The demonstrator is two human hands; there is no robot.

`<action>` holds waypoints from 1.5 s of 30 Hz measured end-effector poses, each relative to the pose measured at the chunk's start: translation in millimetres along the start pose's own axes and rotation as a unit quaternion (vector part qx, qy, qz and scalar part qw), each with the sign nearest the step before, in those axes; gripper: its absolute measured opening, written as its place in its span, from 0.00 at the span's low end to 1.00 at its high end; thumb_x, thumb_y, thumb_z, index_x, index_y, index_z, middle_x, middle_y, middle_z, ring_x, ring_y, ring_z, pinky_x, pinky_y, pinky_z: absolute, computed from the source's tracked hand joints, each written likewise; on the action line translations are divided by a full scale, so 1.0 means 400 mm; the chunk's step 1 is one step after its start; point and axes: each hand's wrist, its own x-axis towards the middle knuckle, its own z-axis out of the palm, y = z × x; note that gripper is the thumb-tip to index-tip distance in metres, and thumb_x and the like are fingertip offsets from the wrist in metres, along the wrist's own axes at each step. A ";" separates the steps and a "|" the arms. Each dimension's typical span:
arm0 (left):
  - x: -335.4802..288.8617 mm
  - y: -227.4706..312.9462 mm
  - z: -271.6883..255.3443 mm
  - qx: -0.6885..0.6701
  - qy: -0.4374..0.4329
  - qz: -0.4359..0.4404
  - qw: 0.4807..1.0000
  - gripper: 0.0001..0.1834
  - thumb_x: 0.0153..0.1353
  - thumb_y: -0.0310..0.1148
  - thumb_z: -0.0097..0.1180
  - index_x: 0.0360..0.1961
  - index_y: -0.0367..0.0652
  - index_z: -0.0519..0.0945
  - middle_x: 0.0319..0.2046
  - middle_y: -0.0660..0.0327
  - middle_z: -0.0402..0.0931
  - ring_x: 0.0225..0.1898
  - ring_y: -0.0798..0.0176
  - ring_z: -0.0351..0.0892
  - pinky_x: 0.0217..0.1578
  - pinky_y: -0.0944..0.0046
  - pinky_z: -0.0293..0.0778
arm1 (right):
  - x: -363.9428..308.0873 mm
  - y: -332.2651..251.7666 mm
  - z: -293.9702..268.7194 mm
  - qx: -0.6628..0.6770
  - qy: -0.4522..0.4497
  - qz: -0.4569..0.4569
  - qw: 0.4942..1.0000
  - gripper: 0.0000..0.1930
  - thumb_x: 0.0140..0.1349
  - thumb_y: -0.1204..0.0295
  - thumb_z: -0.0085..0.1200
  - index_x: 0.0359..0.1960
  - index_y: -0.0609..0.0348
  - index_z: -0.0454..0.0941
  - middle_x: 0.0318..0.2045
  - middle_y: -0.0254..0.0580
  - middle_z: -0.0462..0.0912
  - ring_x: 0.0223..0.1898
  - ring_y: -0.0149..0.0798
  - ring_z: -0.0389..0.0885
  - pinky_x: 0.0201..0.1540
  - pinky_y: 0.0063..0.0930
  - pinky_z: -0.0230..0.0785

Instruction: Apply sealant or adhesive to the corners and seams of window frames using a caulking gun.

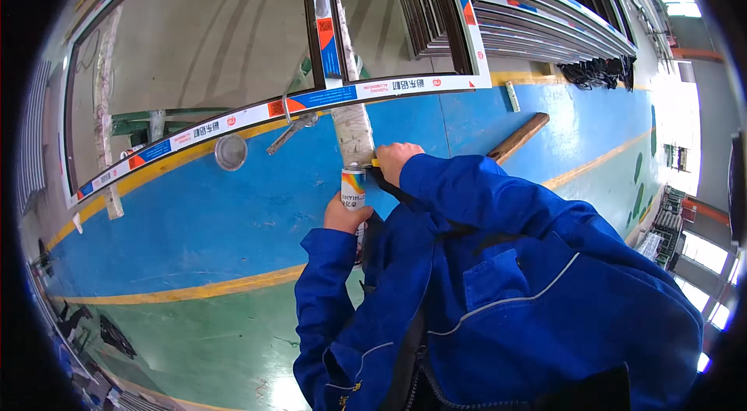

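In front of my body, my left hand point(347, 216) is wrapped round an upright cylindrical cartridge point(353, 189) with a white and rainbow-coloured label. Just right of its top, my right hand point(398, 162) is closed on a small yellow-handled tool point(376, 163). The tool's working end is too small to make out. Beyond both hands lies a dark window frame point(373, 92) with printed protective tape. A grey cone-shaped nozzle point(320, 3) rests on its middle bar. A metal tool with a wire hook point(292, 133) is at the frame's near edge, beside a round metal piece point(231, 153).
Paint-spattered supports point(352, 131) hold the frame up. More dark frames point(545, 18) are stacked at the far right, near black sheeting point(599, 73). A wooden beam point(520, 137) lies right of my hands. The floor point(233, 232) is blue and green with yellow lines.
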 end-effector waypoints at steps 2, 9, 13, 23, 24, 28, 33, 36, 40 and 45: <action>0.000 -0.014 0.005 -0.006 -0.003 -0.017 1.000 0.27 0.38 0.38 0.68 0.40 0.35 0.75 0.32 0.48 0.80 0.34 0.50 0.82 0.35 0.55 0.76 | -0.009 -0.002 -0.010 0.002 -0.007 0.002 1.000 0.11 0.59 0.69 0.48 0.38 0.59 0.80 0.37 0.53 0.83 0.39 0.53 0.83 0.40 0.43 0.76; -0.024 0.021 0.076 0.228 0.185 0.009 0.956 0.25 0.45 0.36 0.63 0.42 0.36 0.70 0.33 0.41 0.79 0.36 0.39 0.80 0.36 0.48 0.76 | -0.020 0.015 0.000 0.004 0.001 0.002 1.000 0.11 0.59 0.70 0.47 0.37 0.59 0.80 0.37 0.53 0.83 0.39 0.54 0.83 0.40 0.43 0.76; -0.045 0.035 0.102 0.304 0.231 0.001 0.924 0.24 0.49 0.36 0.60 0.42 0.36 0.65 0.33 0.40 0.77 0.35 0.36 0.78 0.35 0.44 0.75 | -0.019 0.023 0.007 0.015 0.023 -0.011 1.000 0.10 0.57 0.70 0.48 0.36 0.60 0.79 0.33 0.55 0.83 0.37 0.55 0.83 0.38 0.45 0.76; -0.038 0.007 0.115 0.342 0.271 0.036 0.899 0.23 0.50 0.35 0.60 0.40 0.36 0.64 0.33 0.40 0.76 0.34 0.35 0.77 0.34 0.43 0.74 | -0.013 0.029 0.009 -0.007 0.003 -0.012 1.000 0.11 0.59 0.70 0.47 0.37 0.59 0.82 0.37 0.52 0.83 0.40 0.52 0.83 0.40 0.42 0.77; -0.037 0.005 0.110 0.325 0.256 0.033 0.910 0.23 0.49 0.36 0.60 0.41 0.36 0.65 0.33 0.40 0.76 0.35 0.35 0.78 0.35 0.44 0.74 | -0.015 0.026 0.007 -0.011 -0.001 -0.011 1.000 0.11 0.58 0.71 0.48 0.36 0.59 0.82 0.37 0.52 0.83 0.40 0.52 0.83 0.40 0.42 0.77; -0.019 0.001 0.082 0.249 0.197 0.026 0.948 0.23 0.47 0.37 0.61 0.41 0.35 0.68 0.34 0.40 0.79 0.37 0.37 0.79 0.37 0.47 0.75 | -0.009 0.021 0.001 -0.011 -0.013 -0.002 1.000 0.11 0.58 0.71 0.49 0.37 0.59 0.82 0.37 0.53 0.83 0.40 0.52 0.83 0.40 0.42 0.77; 0.012 -0.043 0.036 0.147 0.132 0.058 0.979 0.25 0.42 0.36 0.65 0.41 0.35 0.72 0.33 0.46 0.80 0.35 0.45 0.82 0.35 0.52 0.76 | -0.002 0.008 -0.003 -0.004 -0.015 -0.001 1.000 0.11 0.58 0.71 0.49 0.37 0.59 0.81 0.38 0.52 0.83 0.41 0.52 0.83 0.40 0.43 0.77; 0.023 -0.054 0.009 0.054 0.051 0.057 0.996 0.24 0.41 0.34 0.66 0.40 0.36 0.73 0.30 0.51 0.80 0.31 0.54 0.82 0.32 0.57 0.76 | 0.004 0.006 -0.005 0.000 -0.016 -0.006 1.000 0.11 0.58 0.71 0.49 0.38 0.58 0.81 0.38 0.52 0.83 0.41 0.52 0.83 0.40 0.42 0.76; 0.025 -0.053 -0.013 -0.100 -0.066 0.023 0.993 0.19 0.45 0.29 0.66 0.38 0.37 0.74 0.27 0.56 0.79 0.24 0.62 0.80 0.28 0.62 0.75 | 0.008 0.002 -0.007 -0.002 -0.017 -0.010 1.000 0.11 0.58 0.71 0.49 0.39 0.58 0.81 0.38 0.52 0.83 0.41 0.52 0.83 0.40 0.42 0.76; 0.028 -0.055 -0.024 -0.136 -0.098 0.013 0.986 0.19 0.45 0.28 0.67 0.38 0.38 0.74 0.27 0.57 0.78 0.23 0.62 0.79 0.26 0.62 0.75 | 0.012 -0.001 -0.001 -0.011 -0.008 -0.016 1.000 0.11 0.58 0.71 0.48 0.39 0.59 0.80 0.39 0.51 0.83 0.41 0.51 0.83 0.41 0.42 0.77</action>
